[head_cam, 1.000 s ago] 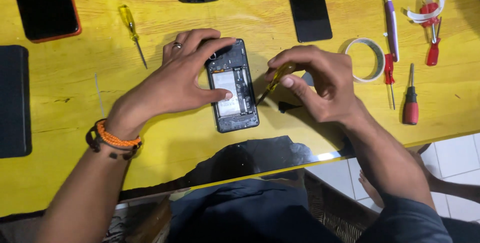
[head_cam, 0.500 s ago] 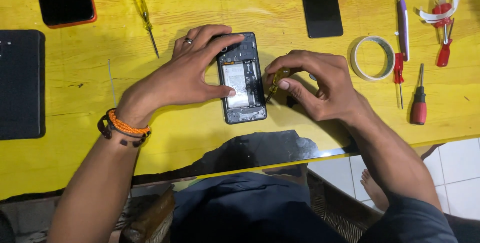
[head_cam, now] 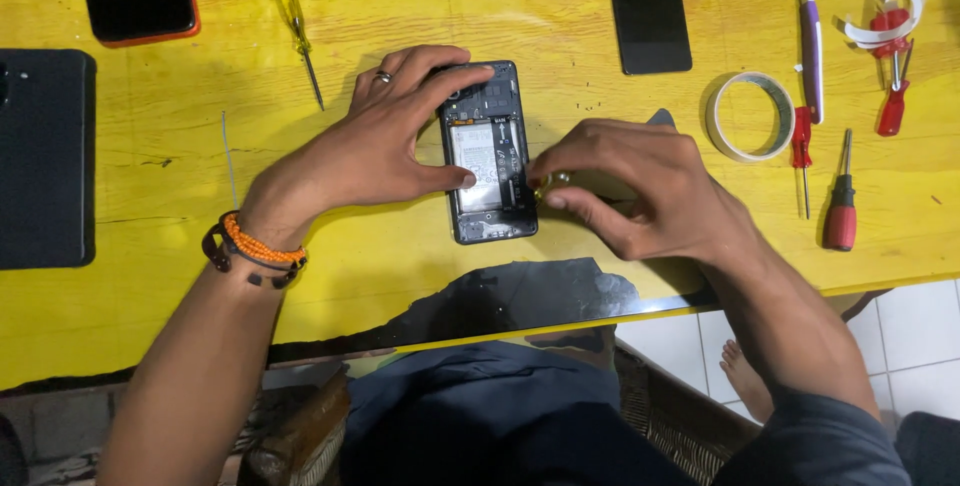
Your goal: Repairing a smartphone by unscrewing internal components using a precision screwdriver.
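On the glossy yellow tabletop (head_cam: 400, 266), near its front edge, lies an opened phone (head_cam: 487, 151): a slim black rectangle with its back removed, showing a pale battery and dark circuit parts. The left hand (head_cam: 385, 141) arches over it, fingers (head_cam: 455, 79) spread on the phone's top corner and thumb pressed on the battery, pinning it flat. A ring sits on one finger, and beaded orange and dark bracelets (head_cam: 252, 246) circle the wrist. The right hand (head_cam: 625, 186) is curled tight at the phone's right edge, fingertips pinching a small yellowish tool (head_cam: 548, 184) whose shape is mostly hidden. A yellow-handled screwdriver (head_cam: 297, 31) lies well to the upper left, a ring of pale tape (head_cam: 748, 116) to the right, and red-handled screwdrivers (head_cam: 840, 196) beyond it. Flat dark phones (head_cam: 647, 6) rest along the far edge.
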